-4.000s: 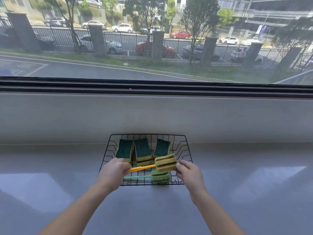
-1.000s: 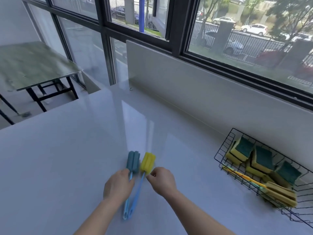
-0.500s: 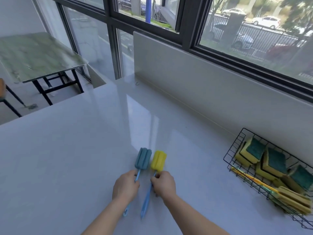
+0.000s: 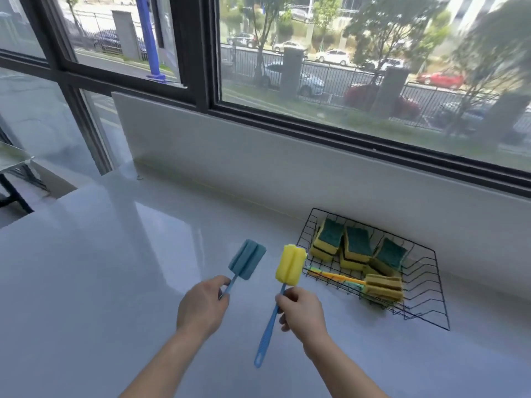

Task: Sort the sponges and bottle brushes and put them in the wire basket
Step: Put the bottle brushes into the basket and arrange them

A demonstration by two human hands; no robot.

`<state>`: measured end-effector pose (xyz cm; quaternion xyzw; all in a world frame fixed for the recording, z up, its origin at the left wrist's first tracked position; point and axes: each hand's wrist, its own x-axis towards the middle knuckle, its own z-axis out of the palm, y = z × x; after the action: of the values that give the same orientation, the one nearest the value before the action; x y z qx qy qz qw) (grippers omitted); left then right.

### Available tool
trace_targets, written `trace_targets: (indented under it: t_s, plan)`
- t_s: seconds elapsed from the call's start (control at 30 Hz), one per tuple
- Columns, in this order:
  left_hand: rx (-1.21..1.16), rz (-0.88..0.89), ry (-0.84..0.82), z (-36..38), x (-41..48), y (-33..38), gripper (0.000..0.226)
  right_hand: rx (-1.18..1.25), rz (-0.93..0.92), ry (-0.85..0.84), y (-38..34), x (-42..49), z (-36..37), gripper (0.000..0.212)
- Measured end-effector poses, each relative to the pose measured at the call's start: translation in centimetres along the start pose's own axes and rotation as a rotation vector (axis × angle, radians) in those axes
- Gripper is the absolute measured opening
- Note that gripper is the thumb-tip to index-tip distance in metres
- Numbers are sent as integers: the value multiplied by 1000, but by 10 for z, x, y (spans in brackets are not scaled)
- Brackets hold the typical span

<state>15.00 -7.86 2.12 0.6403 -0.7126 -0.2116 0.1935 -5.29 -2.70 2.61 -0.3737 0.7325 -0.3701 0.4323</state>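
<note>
My left hand [image 4: 201, 307] grips the handle of a bottle brush with a blue sponge head [image 4: 247, 259], held above the counter. My right hand [image 4: 301, 313] grips the blue handle of a second brush with a yellow sponge head [image 4: 290, 268], its handle end pointing down toward me. To the right stands the black wire basket [image 4: 425, 285] against the wall. Inside it, three yellow-and-green sponges [image 4: 357, 248] stand in a row at the back. Two more bottle brushes [image 4: 379, 287], with orange and green handles, lie across the basket's front.
The white counter [image 4: 100, 268] runs along a low white wall [image 4: 258, 165] under a dark-framed window. At the far left the counter ends, and a table with black legs [image 4: 14, 179] stands on the floor beyond.
Both brushes have been lifted off the counter and carried right, toward the basket. The two heads have spread apart. My view has swung right, so the basket sits closer to centre.
</note>
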Motion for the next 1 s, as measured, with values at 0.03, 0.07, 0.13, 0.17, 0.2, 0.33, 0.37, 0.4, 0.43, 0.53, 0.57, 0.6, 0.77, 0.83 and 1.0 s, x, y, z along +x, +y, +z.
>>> trace_targets:
  t_s: [0.03, 0.07, 0.13, 0.17, 0.2, 0.33, 0.37, 0.4, 0.43, 0.53, 0.57, 0.6, 0.77, 0.83, 1.0]
  plan:
    - [8, 46, -1, 5, 6, 16, 22, 26, 4, 40, 2, 0, -18, 12]
    - [16, 93, -4, 10, 13, 32, 23, 50, 8, 78, 4, 0, -35, 12]
    - [47, 184, -18, 22, 26, 64, 25, 89, 8, 154, 10, 0, -69, 12]
    - [68, 228, -26, 29, 33, 81, 27, 101, 6, 192, 14, 0, -85, 12]
    - [89, 273, -34, 36, 40, 97, 28, 111, 5, 228, 18, 0, -101, 13]
    - [152, 450, -61, 66, 67, 156, 24, 179, 25, 339, 40, 1, -152, 13]
    - [169, 484, -74, 75, 75, 169, 23, 205, 36, 361, 45, 2, -163, 14]
    - [191, 515, -88, 83, 81, 182, 24, 231, 46, 378, 51, 3, -174, 14]
    - [220, 546, -101, 93, 88, 194, 25, 255, 57, 390, 56, 4, -184, 15]
    - [361, 650, -116, 122, 108, 224, 29, 312, 76, 399, 70, 8, -211, 18]
    - [400, 685, -121, 132, 113, 232, 31, 327, 77, 402, 73, 10, -219, 18]
    - [430, 716, -132, 141, 118, 237, 32, 341, 77, 407, 76, 11, -225, 17]
    - [528, 772, -185, 175, 132, 243, 34, 386, 69, 446, 84, 21, -248, 15]
    - [546, 780, -194, 185, 134, 242, 36, 399, 51, 453, 84, 24, -250, 16]
    - [508, 766, -177, 200, 131, 236, 41, 447, 29, 469, 82, 30, -247, 15]
